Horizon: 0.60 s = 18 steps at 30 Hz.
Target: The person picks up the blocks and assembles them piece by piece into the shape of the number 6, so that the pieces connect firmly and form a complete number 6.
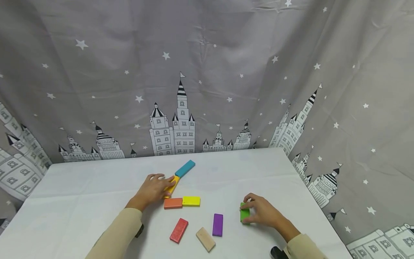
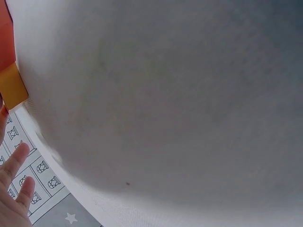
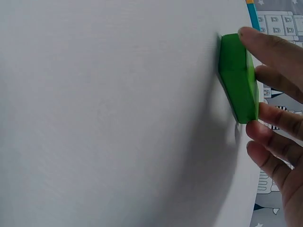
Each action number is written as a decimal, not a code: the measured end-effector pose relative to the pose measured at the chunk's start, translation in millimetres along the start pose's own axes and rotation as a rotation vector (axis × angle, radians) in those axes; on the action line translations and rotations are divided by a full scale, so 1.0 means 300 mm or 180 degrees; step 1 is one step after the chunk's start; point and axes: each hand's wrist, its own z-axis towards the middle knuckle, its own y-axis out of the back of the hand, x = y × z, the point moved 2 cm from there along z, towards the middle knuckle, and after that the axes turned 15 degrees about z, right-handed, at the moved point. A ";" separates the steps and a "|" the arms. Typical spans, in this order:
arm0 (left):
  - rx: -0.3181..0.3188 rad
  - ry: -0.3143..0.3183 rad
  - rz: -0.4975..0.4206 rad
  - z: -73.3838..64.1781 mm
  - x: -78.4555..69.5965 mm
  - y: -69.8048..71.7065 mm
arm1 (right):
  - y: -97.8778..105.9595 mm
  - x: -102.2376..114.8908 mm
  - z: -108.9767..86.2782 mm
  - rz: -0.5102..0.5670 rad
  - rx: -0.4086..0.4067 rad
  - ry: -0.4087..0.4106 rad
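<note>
My left hand (image 1: 154, 189) holds an amber block (image 1: 172, 185) by its edges, the fingers covering part of it. That block's far end meets a blue block (image 1: 185, 168), and its near end lies close to an orange block (image 1: 173, 203). A yellow block (image 1: 191, 201) adjoins the orange one end to end. In the left wrist view the amber block (image 2: 13, 87) shows at the left border beside some fingers (image 2: 16, 158). On the right, my right hand (image 1: 263, 212) pinches a green block (image 1: 244, 212) between thumb and fingers; the right wrist view shows this green block (image 3: 236, 75) close up.
Nearer the front of the white table (image 1: 87, 194) lie a red block (image 1: 179, 230), a plain wooden block (image 1: 205, 239) and a purple block (image 1: 217, 225). Behind the table hangs a grey curtain (image 1: 213, 72) printed with castles and stars.
</note>
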 end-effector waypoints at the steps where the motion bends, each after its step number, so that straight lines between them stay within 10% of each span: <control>1: 0.0000 -0.0003 -0.0005 0.000 0.000 0.000 | -0.001 0.001 -0.001 0.0038 -0.0009 -0.0001; 18: 0.0014 0.0026 -0.0021 -0.006 0.001 0.003 | -0.029 0.006 0.056 0.0039 0.0059 0.0173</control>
